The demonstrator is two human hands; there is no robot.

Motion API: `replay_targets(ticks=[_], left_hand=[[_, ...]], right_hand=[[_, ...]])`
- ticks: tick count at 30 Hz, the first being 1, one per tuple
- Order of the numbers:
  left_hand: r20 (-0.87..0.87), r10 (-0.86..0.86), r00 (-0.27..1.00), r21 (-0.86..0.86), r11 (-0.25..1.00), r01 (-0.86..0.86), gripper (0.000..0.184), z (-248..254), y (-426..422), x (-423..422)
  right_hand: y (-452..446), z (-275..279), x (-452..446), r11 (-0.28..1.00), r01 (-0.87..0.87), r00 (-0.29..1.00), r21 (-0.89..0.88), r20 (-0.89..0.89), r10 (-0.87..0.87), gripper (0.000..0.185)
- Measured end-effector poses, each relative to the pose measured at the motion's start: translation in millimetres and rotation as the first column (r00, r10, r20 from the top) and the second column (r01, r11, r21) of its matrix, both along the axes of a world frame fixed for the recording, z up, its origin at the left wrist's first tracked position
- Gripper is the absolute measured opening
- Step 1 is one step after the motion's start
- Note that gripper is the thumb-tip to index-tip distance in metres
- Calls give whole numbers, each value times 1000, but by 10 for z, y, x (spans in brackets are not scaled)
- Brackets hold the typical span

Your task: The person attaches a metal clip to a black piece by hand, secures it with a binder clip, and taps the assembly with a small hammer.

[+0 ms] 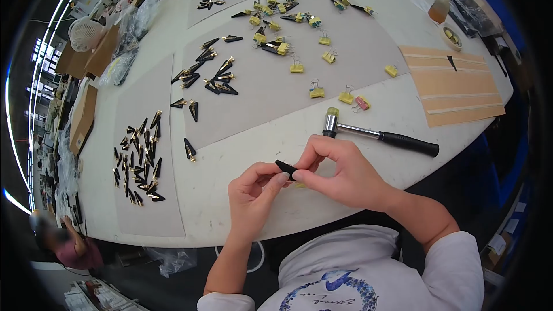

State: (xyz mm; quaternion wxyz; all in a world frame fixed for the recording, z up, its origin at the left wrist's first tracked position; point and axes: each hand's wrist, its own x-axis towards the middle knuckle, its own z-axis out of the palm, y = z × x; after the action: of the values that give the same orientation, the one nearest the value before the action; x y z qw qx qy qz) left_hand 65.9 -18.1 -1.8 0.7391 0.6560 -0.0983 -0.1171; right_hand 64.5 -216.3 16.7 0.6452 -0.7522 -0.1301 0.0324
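The hammer [381, 135] bars the way just beyond the right hand [347, 174], yellow clips [316, 91] scattered past its head. Left of the hammer, a broad lane crosses the grey sheet [259, 103] as far as the black pieces [194, 112]; nearer than its handle [410, 144], a strip of desk [397, 168] leaves room to pass.

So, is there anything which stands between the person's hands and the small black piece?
Nothing visible does: the left hand and the right hand both pinch the black piece directly. The hammer lies beyond the right hand, not between.
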Motion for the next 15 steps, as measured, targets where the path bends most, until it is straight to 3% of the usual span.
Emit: replay_targets(ticks=[5,7,10,15], left_hand=[[-38,6,999,22,1000,-5,11,10,-6,10],[-195,17,981,-15,1000,-20,10,-2,41,69],[-291,15,957,-115,992,-50,10,-14,62,109],[-267,29,963,-126,990,-65,10,1,28,94]], right_hand=[[14,-52,-2,999,-34,991,38,-128,39,10],[9,-70,74,972,-53,935,231,-329,129,10],[-17,-86,96,926,-33,885,377,-418,202,14],[-65,-47,3,962,-101,936,252,-305,178,15]])
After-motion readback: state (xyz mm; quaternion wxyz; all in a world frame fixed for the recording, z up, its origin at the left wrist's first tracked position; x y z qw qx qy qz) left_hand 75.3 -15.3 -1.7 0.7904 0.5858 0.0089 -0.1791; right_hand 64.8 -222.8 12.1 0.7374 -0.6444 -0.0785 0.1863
